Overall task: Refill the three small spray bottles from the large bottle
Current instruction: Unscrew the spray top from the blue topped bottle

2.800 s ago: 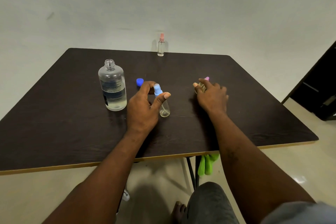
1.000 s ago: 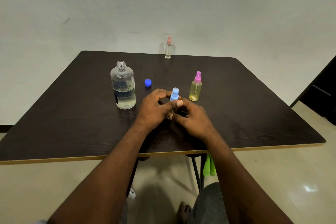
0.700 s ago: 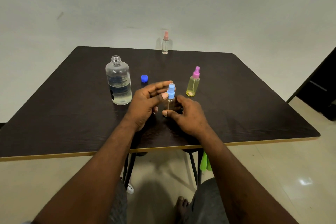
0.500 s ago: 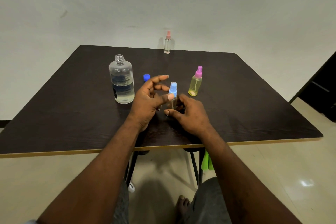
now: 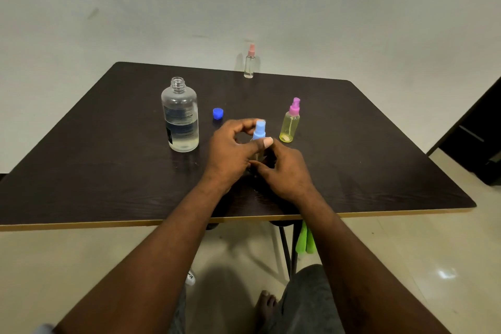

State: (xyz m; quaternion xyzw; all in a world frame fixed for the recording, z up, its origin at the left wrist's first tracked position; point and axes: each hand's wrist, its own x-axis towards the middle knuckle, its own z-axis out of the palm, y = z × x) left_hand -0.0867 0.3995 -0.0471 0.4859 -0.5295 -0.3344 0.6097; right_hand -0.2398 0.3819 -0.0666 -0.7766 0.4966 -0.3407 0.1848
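At frame centre, the small clear blue-topped spray bottle [image 5: 259, 131] was gripped low by the right hand [image 5: 286, 172], its top pinched by the left hand [image 5: 230, 150]; upright unscrewing was advised.

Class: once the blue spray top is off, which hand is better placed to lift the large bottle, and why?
Left, probably: the large bottle stands open nearer the left hand, whereas the right hand holds the blue-topped spray bottle and would have to cross over.
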